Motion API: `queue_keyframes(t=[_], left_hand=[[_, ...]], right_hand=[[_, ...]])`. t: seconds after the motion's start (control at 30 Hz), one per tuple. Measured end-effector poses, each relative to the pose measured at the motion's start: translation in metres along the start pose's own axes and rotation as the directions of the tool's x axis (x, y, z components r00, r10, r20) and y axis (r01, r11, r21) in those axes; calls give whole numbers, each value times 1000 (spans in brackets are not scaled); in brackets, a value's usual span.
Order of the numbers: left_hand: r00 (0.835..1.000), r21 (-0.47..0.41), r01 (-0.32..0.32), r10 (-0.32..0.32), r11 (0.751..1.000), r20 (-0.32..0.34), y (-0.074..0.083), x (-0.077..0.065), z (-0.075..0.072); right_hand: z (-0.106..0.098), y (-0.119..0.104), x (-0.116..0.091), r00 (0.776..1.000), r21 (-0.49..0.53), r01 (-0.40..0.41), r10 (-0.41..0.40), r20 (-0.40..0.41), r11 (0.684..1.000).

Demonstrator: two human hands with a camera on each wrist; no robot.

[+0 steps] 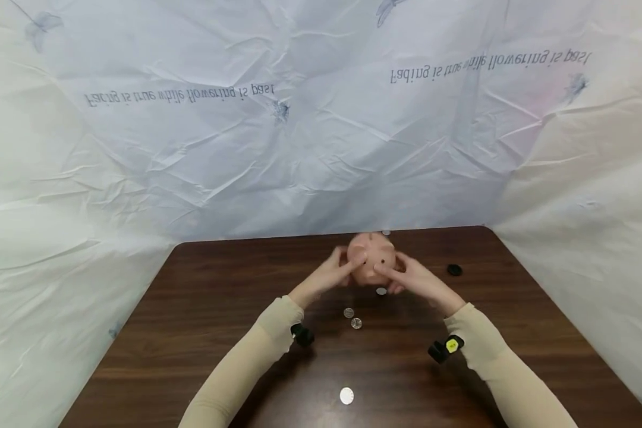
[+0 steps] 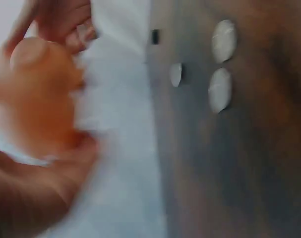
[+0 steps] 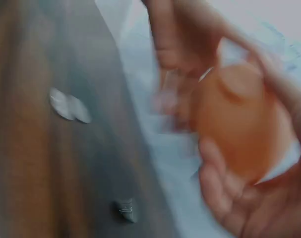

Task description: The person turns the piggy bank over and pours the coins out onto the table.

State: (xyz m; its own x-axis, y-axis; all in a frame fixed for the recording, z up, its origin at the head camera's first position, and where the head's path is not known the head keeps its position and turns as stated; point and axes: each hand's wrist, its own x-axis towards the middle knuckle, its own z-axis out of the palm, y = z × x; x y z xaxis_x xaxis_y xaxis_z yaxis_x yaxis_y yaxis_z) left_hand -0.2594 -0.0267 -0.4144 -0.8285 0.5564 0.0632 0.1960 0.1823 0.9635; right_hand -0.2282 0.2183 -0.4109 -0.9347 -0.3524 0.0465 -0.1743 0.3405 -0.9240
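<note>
A pink piggy bank (image 1: 371, 242) is held between both hands near the far side of the table, its snout and two dark eyes facing the head camera. My left hand (image 1: 334, 270) grips its left side, thumb over the front. On the other side my right hand (image 1: 416, 278) grips it, thumb near the snout and fingers behind. In the left wrist view the piggy bank (image 2: 38, 106) is blurred, above the table level. A silver coin (image 1: 381, 291) shows just below it, and another coin (image 1: 386, 232) near the far edge.
Two coins, one of them the nearer coin (image 1: 356, 323), lie close together on the dark wooden table (image 1: 219, 333). A further coin (image 1: 346, 395) lies near the front. To the right sits a round black cap (image 1: 455, 270). White printed sheeting (image 1: 321, 154) hangs behind the table.
</note>
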Motion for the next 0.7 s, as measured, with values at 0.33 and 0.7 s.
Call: queue_keyframes(t=[0.33,0.7], left_hand=[[971,36,235,-236,971,36,-6,6,-6],[915,300,-334,384,893,-124,31,-18,-5]], right_hand=[[-4,2,12,977,-126,-198,207,59,972],[8,-21,-12,898,-134,383,-402,-181,914]])
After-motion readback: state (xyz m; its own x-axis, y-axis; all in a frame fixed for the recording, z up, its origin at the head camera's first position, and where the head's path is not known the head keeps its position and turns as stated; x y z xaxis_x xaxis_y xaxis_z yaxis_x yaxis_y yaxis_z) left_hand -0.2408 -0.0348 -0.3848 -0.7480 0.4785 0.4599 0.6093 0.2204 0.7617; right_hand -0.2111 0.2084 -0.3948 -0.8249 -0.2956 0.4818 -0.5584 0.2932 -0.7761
